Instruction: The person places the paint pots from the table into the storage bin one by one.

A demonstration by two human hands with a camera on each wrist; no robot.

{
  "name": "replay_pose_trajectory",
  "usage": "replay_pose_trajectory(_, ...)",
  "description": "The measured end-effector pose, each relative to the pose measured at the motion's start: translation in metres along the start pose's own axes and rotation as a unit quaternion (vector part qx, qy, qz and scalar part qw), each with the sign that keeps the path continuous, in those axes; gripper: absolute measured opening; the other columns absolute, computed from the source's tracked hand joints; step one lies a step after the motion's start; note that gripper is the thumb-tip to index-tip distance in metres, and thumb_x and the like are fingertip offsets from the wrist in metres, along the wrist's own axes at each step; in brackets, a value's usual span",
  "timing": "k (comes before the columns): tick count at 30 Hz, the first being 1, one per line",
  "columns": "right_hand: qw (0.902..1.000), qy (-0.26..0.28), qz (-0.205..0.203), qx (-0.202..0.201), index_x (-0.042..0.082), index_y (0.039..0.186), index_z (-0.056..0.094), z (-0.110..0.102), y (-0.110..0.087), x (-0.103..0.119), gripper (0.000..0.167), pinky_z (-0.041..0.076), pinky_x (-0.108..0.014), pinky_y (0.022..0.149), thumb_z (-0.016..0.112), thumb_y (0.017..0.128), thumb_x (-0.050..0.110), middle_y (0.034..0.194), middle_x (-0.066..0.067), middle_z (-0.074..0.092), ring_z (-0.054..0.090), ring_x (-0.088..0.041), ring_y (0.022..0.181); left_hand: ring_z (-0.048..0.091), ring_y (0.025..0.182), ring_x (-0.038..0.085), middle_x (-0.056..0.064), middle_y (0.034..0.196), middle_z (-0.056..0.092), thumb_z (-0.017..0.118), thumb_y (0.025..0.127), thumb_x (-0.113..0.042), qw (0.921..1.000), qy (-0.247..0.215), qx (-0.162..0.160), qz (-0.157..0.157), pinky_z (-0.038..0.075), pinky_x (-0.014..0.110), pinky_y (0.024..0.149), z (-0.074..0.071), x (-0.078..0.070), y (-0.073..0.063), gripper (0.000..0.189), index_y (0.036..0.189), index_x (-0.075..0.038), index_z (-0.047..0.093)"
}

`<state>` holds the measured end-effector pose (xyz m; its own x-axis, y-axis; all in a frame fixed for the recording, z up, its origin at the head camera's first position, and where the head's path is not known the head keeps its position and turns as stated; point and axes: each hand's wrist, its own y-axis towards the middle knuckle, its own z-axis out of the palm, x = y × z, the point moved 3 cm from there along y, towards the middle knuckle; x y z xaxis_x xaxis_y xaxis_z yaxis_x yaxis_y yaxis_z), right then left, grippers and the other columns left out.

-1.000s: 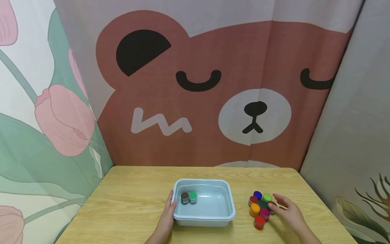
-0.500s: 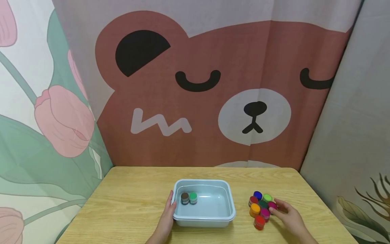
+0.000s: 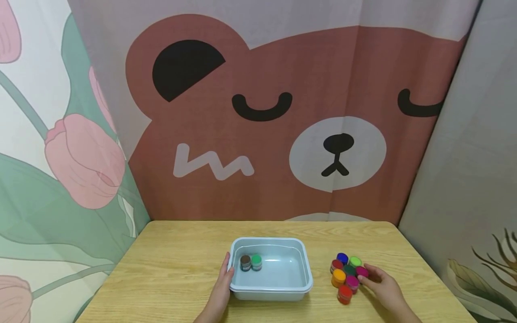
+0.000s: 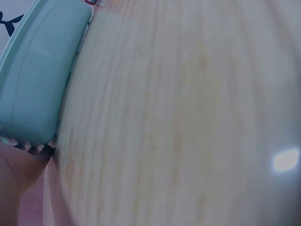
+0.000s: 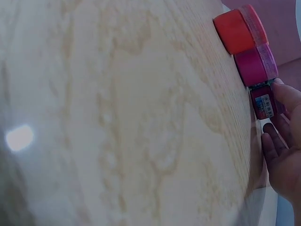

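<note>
The fingers of the right hand (image 3: 383,287) are pinched narrow on a pink-lidded jar (image 3: 362,272), thumb on the near side; whether its base is off the table (image 3: 169,278) I cannot tell. It stands at the right of a tight cluster, towards the table's right edge: the purple-lidded jar (image 3: 352,283) and dark green-lidded jar (image 3: 349,270) crowd it, with the red-lidded jar (image 3: 344,294) nearest the viewer. The step in hand looks like taking one jar from the group; the next move calls for a clean lift, away from its neighbours (they are close enough to topple).

Farther out, midway between the table's left and right edges, sits the tub (image 3: 269,295). The left hand (image 3: 220,287) steadies its left wall, fingers fairly straight against it. Inside, near its left end, the brown-lidded jar (image 3: 245,262) and green-lidded jar (image 3: 256,261) stand upright side by side.
</note>
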<state>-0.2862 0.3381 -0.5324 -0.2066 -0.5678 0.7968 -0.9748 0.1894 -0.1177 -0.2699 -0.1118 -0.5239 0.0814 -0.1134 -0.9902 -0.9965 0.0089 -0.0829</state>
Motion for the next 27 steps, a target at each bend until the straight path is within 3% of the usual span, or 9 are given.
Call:
replay_pose_trajectory(11,0.9995,-0.026,-0.015,0.001,-0.009,0.14,0.044,0.001,0.005,0.0,0.087,0.048,-0.054,0.098,0.068,0.086,0.055,0.135,-0.031,0.054,0.054,-0.043,0.12,0.001,0.149,0.048,0.019,0.165,0.006,0.03,0.106,-0.041,1.0,0.003,-0.004,0.003,0.0,0.072,0.114,0.0,0.002,0.0,0.063,0.159,-0.013,0.009)
replay_pose_trajectory(18,0.9999,-0.008,-0.011,-0.01,-0.008,0.141,0.044,-0.004,0.001,0.001,0.083,0.046,-0.055,0.101,0.067,0.088,0.052,0.135,-0.031,0.054,0.054,-0.044,0.12,0.001,0.149,0.049,0.019,0.164,0.005,0.029,0.106,-0.041,1.0,0.001,-0.002,0.003,0.001,0.073,0.113,0.0,0.002,0.001,0.063,0.159,-0.013,0.008)
replay_pose_trajectory(25,0.9997,0.024,0.003,-0.008,-0.006,0.146,0.036,-0.012,-0.002,0.007,0.084,0.041,-0.059,0.106,0.062,0.092,0.052,0.14,-0.033,0.046,0.045,-0.048,0.127,0.0,0.149,0.048,0.018,0.165,0.004,0.029,0.106,-0.043,1.0,0.002,0.002,-0.001,0.0,0.073,0.113,0.0,0.001,0.0,0.064,0.159,-0.015,0.008)
replay_pose_trajectory(27,0.9998,0.018,-0.004,-0.012,-0.006,0.146,0.037,-0.015,-0.002,0.012,0.083,0.045,-0.054,0.104,0.061,0.092,0.053,0.14,-0.032,0.047,0.047,-0.046,0.127,0.0,0.149,0.048,0.018,0.165,0.005,0.029,0.105,-0.043,1.0,0.002,0.001,0.0,0.0,0.073,0.113,0.0,0.001,0.0,0.064,0.159,-0.015,0.009)
